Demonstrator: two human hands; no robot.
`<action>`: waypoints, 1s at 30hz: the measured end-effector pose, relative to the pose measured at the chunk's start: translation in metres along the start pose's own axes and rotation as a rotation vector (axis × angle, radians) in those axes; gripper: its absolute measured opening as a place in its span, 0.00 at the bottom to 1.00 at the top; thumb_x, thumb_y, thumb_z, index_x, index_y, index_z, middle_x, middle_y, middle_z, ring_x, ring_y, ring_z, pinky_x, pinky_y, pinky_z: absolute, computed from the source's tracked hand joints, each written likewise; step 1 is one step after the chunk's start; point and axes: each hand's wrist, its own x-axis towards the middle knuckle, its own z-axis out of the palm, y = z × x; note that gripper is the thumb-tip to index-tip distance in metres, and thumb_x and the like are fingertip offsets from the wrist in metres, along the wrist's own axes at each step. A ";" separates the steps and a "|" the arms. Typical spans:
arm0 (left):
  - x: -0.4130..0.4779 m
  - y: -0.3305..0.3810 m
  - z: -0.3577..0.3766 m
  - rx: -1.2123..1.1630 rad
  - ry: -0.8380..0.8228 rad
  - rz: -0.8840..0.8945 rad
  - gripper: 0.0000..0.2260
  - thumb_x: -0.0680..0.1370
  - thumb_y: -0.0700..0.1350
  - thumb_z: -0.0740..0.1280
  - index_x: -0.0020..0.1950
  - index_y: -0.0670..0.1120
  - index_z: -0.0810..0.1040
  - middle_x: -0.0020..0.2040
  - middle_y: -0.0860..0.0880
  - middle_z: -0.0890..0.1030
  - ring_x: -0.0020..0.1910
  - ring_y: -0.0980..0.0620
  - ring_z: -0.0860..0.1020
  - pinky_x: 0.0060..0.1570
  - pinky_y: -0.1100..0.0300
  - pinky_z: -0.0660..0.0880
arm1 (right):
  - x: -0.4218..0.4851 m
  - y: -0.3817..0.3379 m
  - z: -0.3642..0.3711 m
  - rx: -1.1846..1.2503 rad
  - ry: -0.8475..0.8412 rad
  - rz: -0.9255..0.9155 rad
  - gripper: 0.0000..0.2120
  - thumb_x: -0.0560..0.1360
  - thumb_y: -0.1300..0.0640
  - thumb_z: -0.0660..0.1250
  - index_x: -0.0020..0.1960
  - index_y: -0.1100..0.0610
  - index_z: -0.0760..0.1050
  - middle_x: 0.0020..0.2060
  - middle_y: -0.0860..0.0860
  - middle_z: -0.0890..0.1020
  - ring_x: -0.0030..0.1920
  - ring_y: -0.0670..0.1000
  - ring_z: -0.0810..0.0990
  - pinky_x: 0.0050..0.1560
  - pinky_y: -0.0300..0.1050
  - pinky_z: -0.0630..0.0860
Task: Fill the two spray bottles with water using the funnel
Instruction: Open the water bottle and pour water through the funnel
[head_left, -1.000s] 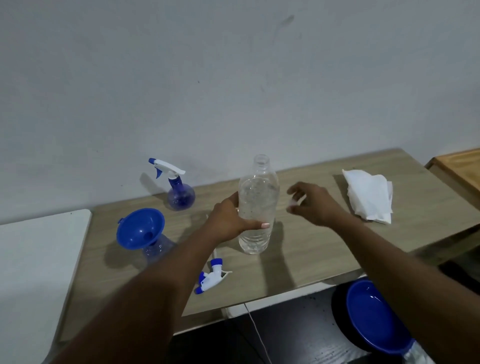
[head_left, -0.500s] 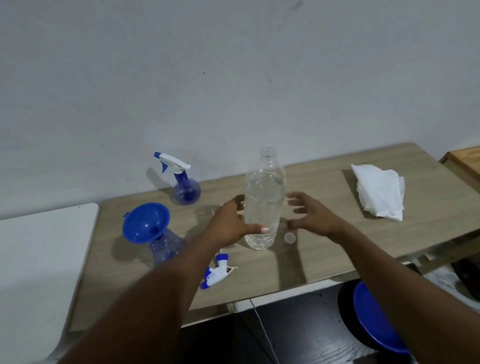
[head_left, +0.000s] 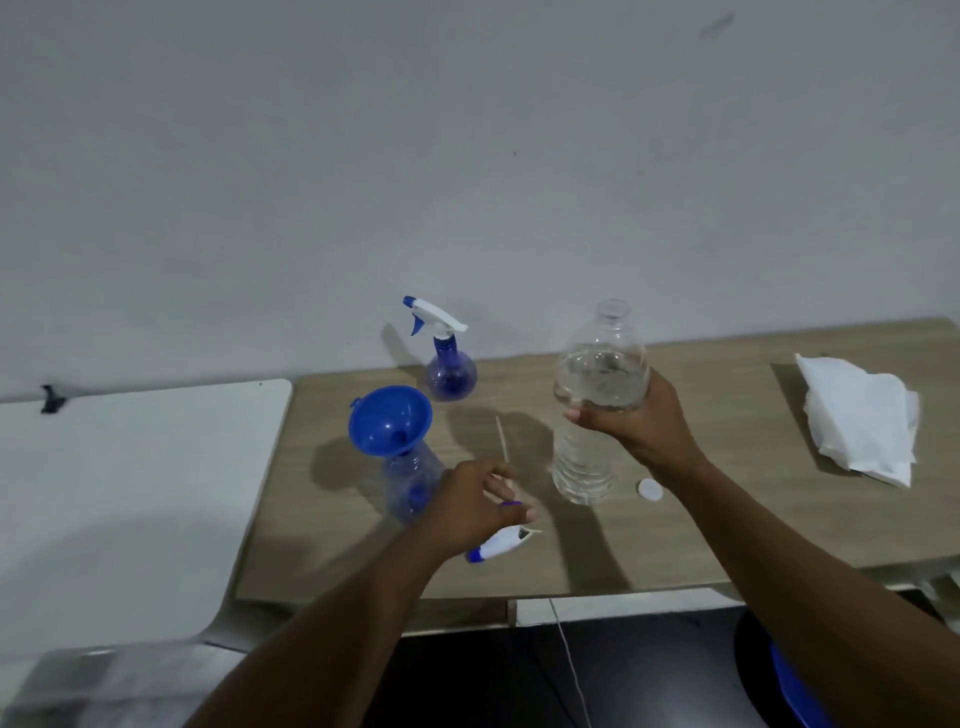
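My right hand (head_left: 636, 426) grips a clear, uncapped water bottle (head_left: 582, 467) around its middle; the bottle stands upright at the table's centre, mostly full. Its white cap (head_left: 650, 489) lies beside its base. A blue funnel (head_left: 389, 423) sits in the neck of an open blue spray bottle (head_left: 410, 486) to the left. My left hand (head_left: 475, 506) hovers between that bottle and the water bottle, fingers loosely curled, holding nothing. Just under it lies the loose white and blue spray head (head_left: 498, 546). A second spray bottle (head_left: 449, 371) with its trigger head on stands near the wall.
The wooden table (head_left: 727, 519) carries a crumpled white cloth (head_left: 857, 415) at the right. A white table (head_left: 130, 493) adjoins on the left. A blue basin (head_left: 789, 686) sits on the dark floor at the lower right. A thin cord (head_left: 569, 660) hangs below the table's front edge.
My left hand let go of the water bottle and moved down-left over the spray head. My right hand closed around the bottle. The cap now lies on the table.
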 end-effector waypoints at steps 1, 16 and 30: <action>-0.006 -0.004 -0.003 -0.001 0.005 0.001 0.25 0.61 0.55 0.82 0.55 0.53 0.79 0.43 0.52 0.85 0.43 0.56 0.84 0.49 0.52 0.82 | 0.000 -0.002 0.002 -0.018 -0.002 -0.011 0.30 0.63 0.62 0.83 0.63 0.58 0.78 0.55 0.52 0.86 0.56 0.51 0.85 0.59 0.59 0.81; -0.056 -0.070 -0.072 0.225 0.677 0.130 0.26 0.64 0.66 0.76 0.51 0.52 0.74 0.43 0.58 0.76 0.39 0.60 0.76 0.38 0.64 0.72 | 0.020 -0.060 0.040 -0.309 -0.257 -0.196 0.34 0.60 0.55 0.86 0.63 0.53 0.76 0.55 0.48 0.85 0.55 0.45 0.84 0.55 0.45 0.81; -0.026 -0.053 -0.078 0.061 0.453 0.138 0.14 0.70 0.56 0.77 0.50 0.61 0.75 0.42 0.62 0.81 0.44 0.65 0.79 0.43 0.71 0.72 | 0.028 -0.067 0.055 -0.902 -0.545 -0.226 0.37 0.60 0.38 0.82 0.62 0.47 0.70 0.48 0.43 0.83 0.47 0.49 0.81 0.48 0.48 0.78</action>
